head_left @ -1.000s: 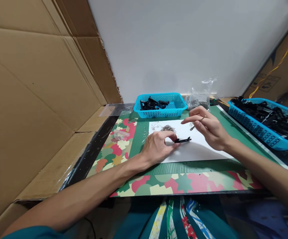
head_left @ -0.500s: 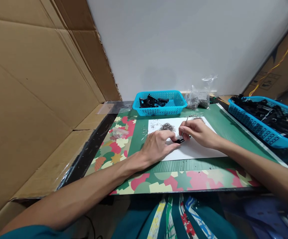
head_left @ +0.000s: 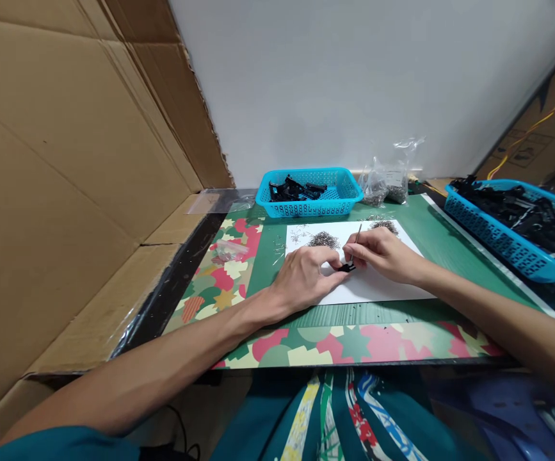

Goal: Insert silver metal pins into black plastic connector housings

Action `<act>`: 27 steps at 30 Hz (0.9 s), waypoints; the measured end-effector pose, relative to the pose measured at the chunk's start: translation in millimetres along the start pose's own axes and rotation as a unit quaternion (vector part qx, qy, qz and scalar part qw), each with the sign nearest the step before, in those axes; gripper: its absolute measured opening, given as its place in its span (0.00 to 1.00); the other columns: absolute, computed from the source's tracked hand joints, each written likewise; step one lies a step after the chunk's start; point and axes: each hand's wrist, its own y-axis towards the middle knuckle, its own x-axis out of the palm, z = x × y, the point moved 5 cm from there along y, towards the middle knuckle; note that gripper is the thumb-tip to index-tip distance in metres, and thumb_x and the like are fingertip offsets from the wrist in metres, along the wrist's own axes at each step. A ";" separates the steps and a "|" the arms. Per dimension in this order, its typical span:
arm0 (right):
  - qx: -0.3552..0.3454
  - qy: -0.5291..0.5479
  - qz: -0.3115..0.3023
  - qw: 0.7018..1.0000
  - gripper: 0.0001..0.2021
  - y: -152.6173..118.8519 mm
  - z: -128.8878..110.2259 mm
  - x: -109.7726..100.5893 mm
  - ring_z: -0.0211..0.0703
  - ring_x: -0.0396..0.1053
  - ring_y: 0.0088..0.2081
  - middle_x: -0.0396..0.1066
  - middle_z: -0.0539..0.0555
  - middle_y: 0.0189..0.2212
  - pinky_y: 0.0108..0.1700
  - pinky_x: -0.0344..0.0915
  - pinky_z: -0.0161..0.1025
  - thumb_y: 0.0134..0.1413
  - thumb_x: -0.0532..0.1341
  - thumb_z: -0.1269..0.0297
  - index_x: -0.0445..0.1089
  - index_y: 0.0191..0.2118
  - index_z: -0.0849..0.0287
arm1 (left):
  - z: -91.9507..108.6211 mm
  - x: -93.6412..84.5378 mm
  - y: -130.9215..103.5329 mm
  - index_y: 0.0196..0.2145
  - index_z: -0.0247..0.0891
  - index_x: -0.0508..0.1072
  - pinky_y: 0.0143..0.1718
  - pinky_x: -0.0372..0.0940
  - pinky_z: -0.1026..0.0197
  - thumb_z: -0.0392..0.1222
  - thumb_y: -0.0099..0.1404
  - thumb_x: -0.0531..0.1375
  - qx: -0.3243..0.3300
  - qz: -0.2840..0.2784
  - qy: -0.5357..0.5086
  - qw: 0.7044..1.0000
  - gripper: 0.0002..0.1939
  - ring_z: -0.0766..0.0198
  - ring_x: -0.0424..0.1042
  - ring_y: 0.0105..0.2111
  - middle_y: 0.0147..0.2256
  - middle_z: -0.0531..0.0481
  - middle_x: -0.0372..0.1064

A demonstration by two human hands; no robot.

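Over a white sheet of paper (head_left: 378, 293), my left hand (head_left: 305, 276) pinches a small black plastic part (head_left: 347, 267) between thumb and forefinger. My right hand (head_left: 383, 255) is closed round thin metal tweezers (head_left: 358, 235), held like a pen, their upper end sticking up above the fingers. The tool's lower end meets the black part, though the exact contact is hidden by my fingers. Behind my left hand lies a pile of tiny metal pieces (head_left: 324, 240). Another small pile (head_left: 385, 227) is behind my right hand.
A blue basket (head_left: 310, 208) with black parts stands at the back. A fuller blue basket (head_left: 512, 246) is on the right. Clear bags of small pieces (head_left: 396, 189) lean near the wall. A small plastic bag (head_left: 232, 250) lies left. Cardboard (head_left: 66, 160) walls the left side.
The black part has turned slightly in my left fingers, and less of it shows. The tweezers stand a little more upright. The whole view has shifted slightly.
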 end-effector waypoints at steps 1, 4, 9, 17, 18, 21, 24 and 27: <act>-0.005 -0.008 -0.001 1.000 0.24 0.0 -1.2 0.2 0.37 0.64 0.26 0.70 0.50 0.24 0.32 0.58 0.37 0.75 0.54 0.52 0.71 0.29 0.60 | 0.1 -0.2 0.1 0.33 0.40 0.81 0.33 0.64 0.60 0.46 0.64 0.70 -0.003 0.001 -0.005 1.000 0.08 0.62 0.74 0.30 0.32 0.52 0.79; -0.020 -0.031 -0.009 0.999 0.22 0.0 -4.5 1.6 0.37 0.64 0.26 0.71 0.50 0.24 0.33 0.58 0.37 0.75 0.54 0.54 0.73 0.31 0.60 | 0.4 0.0 0.4 0.34 0.40 0.82 0.34 0.65 0.60 0.44 0.64 0.70 -0.008 -0.003 -0.021 1.000 0.05 0.62 0.74 0.31 0.34 0.52 0.81; -0.028 -0.022 -0.014 0.999 0.21 -0.2 -6.4 3.0 0.37 0.66 0.27 0.73 0.51 0.26 0.34 0.59 0.37 0.75 0.55 0.55 0.74 0.32 0.60 | -0.4 1.2 1.5 0.35 0.39 0.82 0.33 0.64 0.61 0.39 0.63 0.69 0.003 -0.006 -0.031 1.000 0.02 0.63 0.73 0.30 0.34 0.52 0.80; 0.003 0.052 0.095 0.994 0.27 2.4 13.3 -34.4 0.39 0.64 0.29 0.68 0.50 0.25 0.35 0.60 0.39 0.76 0.53 0.46 0.67 0.27 0.59 | 0.8 -4.6 2.4 0.37 0.38 0.81 0.32 0.65 0.61 0.45 0.65 0.71 0.013 0.044 -0.009 0.999 0.08 0.66 0.71 0.26 0.32 0.51 0.80; -0.004 0.042 0.078 0.996 0.28 2.2 14.0 -38.3 0.39 0.64 0.30 0.68 0.51 0.26 0.36 0.60 0.39 0.76 0.51 0.46 0.67 0.27 0.58 | 1.7 -5.8 2.2 0.38 0.38 0.81 0.32 0.65 0.61 0.46 0.65 0.71 0.018 0.051 -0.007 0.998 0.09 0.66 0.71 0.25 0.33 0.51 0.80; -0.011 -0.015 -0.003 1.000 0.27 0.7 12.0 -42.5 0.39 0.64 0.31 0.70 0.52 0.28 0.37 0.60 0.40 0.78 0.49 0.47 0.71 0.32 0.60 | 2.7 -9.2 1.6 0.41 0.39 0.80 0.31 0.65 0.61 0.44 0.66 0.70 0.024 0.068 -0.007 0.997 0.08 0.67 0.70 0.25 0.35 0.51 0.80; -0.005 -0.045 -0.064 0.997 0.20 -0.6 6.8 -39.6 0.41 0.66 0.35 0.74 0.54 0.36 0.37 0.61 0.38 0.74 0.57 0.49 0.78 0.43 0.60 | 1.9 -12.8 0.9 0.42 0.39 0.80 0.30 0.65 0.61 0.43 0.67 0.70 0.028 0.086 -0.012 0.996 0.08 0.67 0.68 0.24 0.37 0.51 0.80; -0.013 -0.047 -0.099 0.994 0.15 0.0 0.8 -34.2 0.41 0.68 0.37 0.75 0.53 0.37 0.37 0.62 0.37 0.70 0.63 0.51 0.80 0.45 0.58 | 1.9 -16.3 -0.5 0.44 0.41 0.80 0.29 0.65 0.62 0.42 0.68 0.69 0.040 0.107 -0.022 0.993 0.08 0.68 0.66 0.23 0.39 0.51 0.81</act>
